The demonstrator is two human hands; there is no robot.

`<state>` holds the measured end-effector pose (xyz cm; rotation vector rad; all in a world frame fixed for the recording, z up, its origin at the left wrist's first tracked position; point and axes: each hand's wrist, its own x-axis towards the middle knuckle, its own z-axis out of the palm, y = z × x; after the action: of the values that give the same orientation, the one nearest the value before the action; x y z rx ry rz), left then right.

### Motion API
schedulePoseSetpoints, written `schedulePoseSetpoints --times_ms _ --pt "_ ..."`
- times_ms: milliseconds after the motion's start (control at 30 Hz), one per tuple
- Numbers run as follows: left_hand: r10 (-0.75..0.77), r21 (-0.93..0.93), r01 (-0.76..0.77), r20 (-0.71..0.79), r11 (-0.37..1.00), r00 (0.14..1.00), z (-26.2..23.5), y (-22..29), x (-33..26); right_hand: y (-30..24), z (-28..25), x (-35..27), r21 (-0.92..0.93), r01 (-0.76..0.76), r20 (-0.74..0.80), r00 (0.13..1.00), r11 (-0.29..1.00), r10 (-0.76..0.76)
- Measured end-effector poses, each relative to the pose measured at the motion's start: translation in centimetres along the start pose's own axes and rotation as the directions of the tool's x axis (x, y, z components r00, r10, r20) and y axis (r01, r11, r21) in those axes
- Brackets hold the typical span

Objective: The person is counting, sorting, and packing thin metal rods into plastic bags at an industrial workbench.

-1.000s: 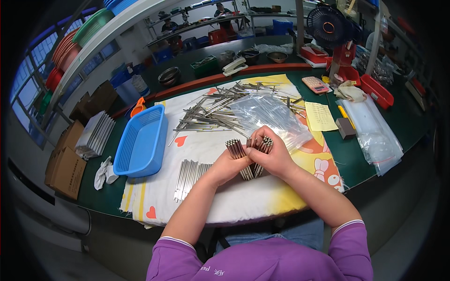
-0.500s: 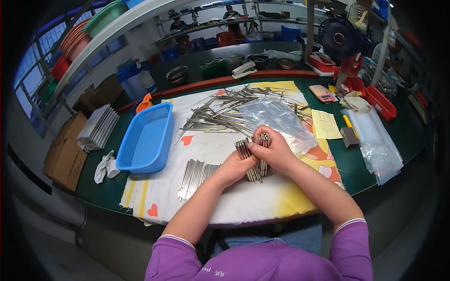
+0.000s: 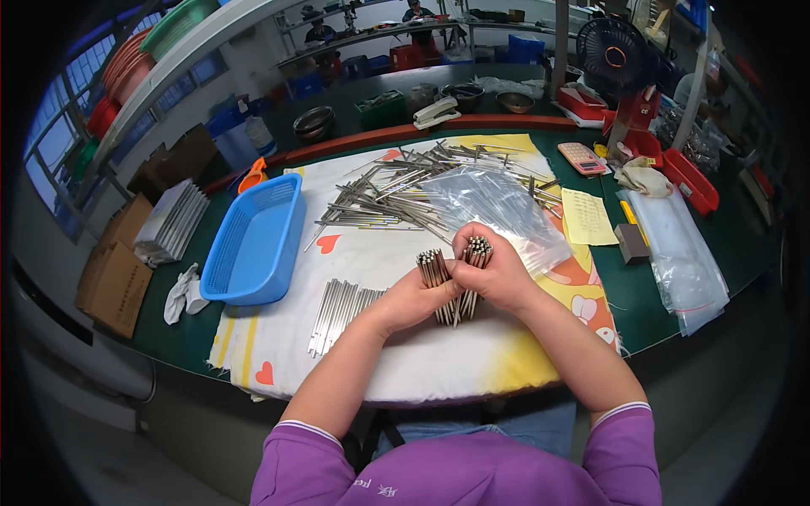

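at the centre of the frame the left hand (image 3: pixel 413 297) and right hand (image 3: pixel 499 274) are both clenched around a bundle of metal rods (image 3: pixel 454 274) above the tabletop (image 3: pixel 700 337). the rods look stiff, smooth and slippery, heavy together; gripping mid-length keeps them from fanning.

Green worktop (image 3: pixel 726 278) carries cloth (image 3: pixel 422 371), blue basket (image 3: pixel 253 240), calculator (image 3: pixel 582 158), plastic bags (image 3: pixel 683 261), yellow note (image 3: pixel 588 217), gloves (image 3: pixel 181 295).
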<state>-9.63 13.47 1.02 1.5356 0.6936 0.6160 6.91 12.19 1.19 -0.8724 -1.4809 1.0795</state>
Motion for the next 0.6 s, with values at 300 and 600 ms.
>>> schedulePoseSetpoints --times_ms 300,600 --pt "0.0 0.014 0.0 0.01 1.0 1.0 0.1 -0.7 0.1 -1.4 0.1 -0.5 0.034 -0.024 0.041 0.999 0.999 0.023" --pt "0.001 -0.005 -0.001 0.008 1.0 1.0 0.2 -0.7 0.1 -0.3 0.3 -0.5 -0.28 0.107 -0.099 0.985 0.954 -0.139"
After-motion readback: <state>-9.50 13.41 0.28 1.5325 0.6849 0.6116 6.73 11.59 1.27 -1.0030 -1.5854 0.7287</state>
